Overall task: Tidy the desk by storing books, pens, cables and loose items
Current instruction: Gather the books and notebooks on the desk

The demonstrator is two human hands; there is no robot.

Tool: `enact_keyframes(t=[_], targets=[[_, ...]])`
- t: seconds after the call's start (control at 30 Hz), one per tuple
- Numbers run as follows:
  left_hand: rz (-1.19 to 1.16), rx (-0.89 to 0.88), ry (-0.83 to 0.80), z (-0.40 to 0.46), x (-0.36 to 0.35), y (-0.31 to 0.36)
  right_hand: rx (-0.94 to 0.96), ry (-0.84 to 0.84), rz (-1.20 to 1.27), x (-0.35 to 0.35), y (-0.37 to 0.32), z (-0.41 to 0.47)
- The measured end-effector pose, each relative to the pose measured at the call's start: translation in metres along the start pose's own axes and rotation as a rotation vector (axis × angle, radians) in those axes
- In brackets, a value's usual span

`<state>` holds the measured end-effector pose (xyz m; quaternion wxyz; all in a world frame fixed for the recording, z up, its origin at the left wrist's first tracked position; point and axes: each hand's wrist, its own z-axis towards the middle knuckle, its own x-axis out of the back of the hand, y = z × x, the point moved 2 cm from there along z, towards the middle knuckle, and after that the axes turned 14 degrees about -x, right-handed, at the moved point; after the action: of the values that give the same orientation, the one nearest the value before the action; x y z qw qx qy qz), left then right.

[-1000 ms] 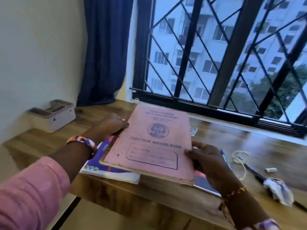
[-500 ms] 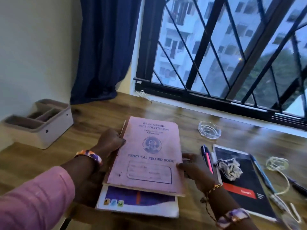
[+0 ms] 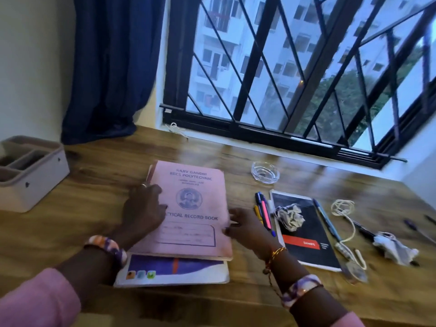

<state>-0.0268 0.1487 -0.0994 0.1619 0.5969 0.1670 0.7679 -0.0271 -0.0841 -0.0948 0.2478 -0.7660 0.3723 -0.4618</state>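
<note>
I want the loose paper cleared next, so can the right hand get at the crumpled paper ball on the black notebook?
Probably yes: the right hand lies beside the pens, and the crumpled paper ball sits uncovered just past them.

Pink record book [image 3: 188,208], purple-white book [image 3: 174,271] beneath; black notebook [image 3: 306,234], red band; brown wood-grain desk [image 3: 99,208]; navy curtain [image 3: 111,67].

- Curtain [image 3: 113,67], dark blue: hangs far beyond the left hand, hem on desk.
- Window grille [image 3: 295,74], black bars: beyond both hands.
- Wall [image 3: 30,62], pale: left of left hand.
</note>
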Motion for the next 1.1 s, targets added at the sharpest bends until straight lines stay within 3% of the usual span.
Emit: enact_keyframes(t=[0.17,0.37,0.47,0.53,0.8,0.97,1.03,1.1], targets=[[-0.028,-0.396,-0.157,-0.043,-0.035,0.084,0.165,0.045,-0.393,0.025,0.025,-0.040],[0.101,-0.629,-0.276,-0.088,-0.081,0.175,0.338,0.212,-0.629,0.073,0.099,-0.077],[-0.074,-0.498,-0.359,-0.098,-0.113,0.211,0.290,0.301,-0.694,0.105,0.143,-0.089],[-0.120,-0.358,-0.320,-0.093,-0.129,0.230,0.233,0.325,-0.727,0.122,0.169,-0.094],[-0.255,0.137,-0.303,-0.053,-0.152,0.294,0.225,0.203,-0.697,0.151,0.223,-0.098],[-0.258,0.224,-0.241,-0.046,-0.159,0.308,0.292,0.195,-0.644,0.164,0.215,-0.101],[-0.295,0.226,-0.246,-0.041,-0.160,0.307,0.319,0.270,-0.618,0.165,0.214,-0.106],[-0.328,0.252,-0.263,-0.039,-0.159,0.303,0.294,0.510,-0.615,0.174,0.221,-0.104]])
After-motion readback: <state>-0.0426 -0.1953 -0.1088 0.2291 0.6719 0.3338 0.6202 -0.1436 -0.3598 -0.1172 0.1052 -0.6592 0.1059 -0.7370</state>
